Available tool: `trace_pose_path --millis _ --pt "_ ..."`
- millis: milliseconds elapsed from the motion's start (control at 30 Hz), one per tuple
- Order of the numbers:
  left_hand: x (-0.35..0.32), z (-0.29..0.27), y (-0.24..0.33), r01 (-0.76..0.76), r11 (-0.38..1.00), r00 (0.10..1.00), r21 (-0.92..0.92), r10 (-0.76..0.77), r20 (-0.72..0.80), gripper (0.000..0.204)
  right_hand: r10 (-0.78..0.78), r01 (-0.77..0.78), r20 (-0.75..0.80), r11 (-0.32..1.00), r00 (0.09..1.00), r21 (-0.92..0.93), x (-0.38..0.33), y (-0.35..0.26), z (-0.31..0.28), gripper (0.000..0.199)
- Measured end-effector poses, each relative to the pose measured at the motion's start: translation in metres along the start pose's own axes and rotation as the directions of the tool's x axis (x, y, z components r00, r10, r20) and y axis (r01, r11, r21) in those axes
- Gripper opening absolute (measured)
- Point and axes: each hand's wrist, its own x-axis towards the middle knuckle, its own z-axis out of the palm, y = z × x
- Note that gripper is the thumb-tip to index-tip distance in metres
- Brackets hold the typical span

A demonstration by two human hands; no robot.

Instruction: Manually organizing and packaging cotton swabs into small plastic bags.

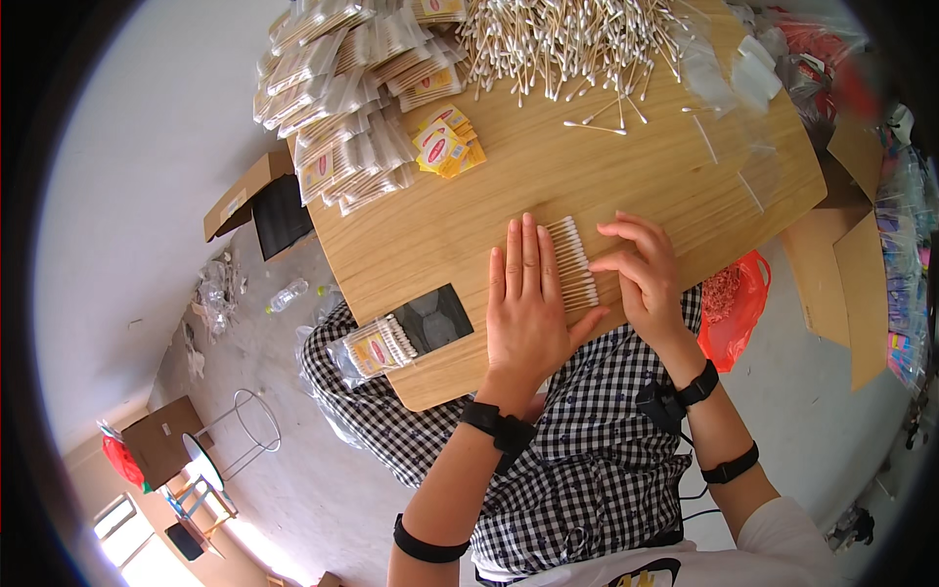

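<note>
A neat row of cotton swabs (574, 262) lies side by side on the wooden table (421, 230). My left hand (529, 313) rests flat over the left part of the row, fingers straight and its thumb reaching toward the row's near end. What lies under the palm is hidden. At the row's right side, my right hand (646, 279) has its fingers apart and loosely bent, the fingertips close by the swab heads. Whether they touch the heads I cannot tell. Neither hand grips anything.
A heap of loose swabs (567, 44) covers the far middle. Filled clear packets (342, 108) are stacked far left, beside yellow cards (448, 145). A packet of swabs (377, 349) and a dark square (437, 318) lie near left. Clear bags (753, 73) lie far right; a cardboard box (831, 274) stands beyond.
</note>
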Motion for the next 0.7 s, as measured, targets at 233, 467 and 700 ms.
trace_pose_path --millis 233,467,700 --pt "-0.0005 0.0001 -0.0003 -0.003 1.000 1.000 0.010 0.003 -0.002 0.106 -0.023 0.023 0.030 1.000 0.999 -0.008 -0.0002 0.0000 -0.0006 0.021" --pt "0.0005 0.0004 0.0001 0.001 1.000 1.000 0.006 -0.001 0.000 0.106 0.015 -0.014 0.024 0.999 1.000 -0.046 0.0017 -0.0029 0.0001 0.024" --pt "-0.0011 -0.0012 -0.0008 0.004 1.000 1.000 0.008 -0.004 0.009 0.104 0.010 -0.006 0.064 0.997 0.998 -0.074 0.0043 -0.0038 -0.0004 0.021"
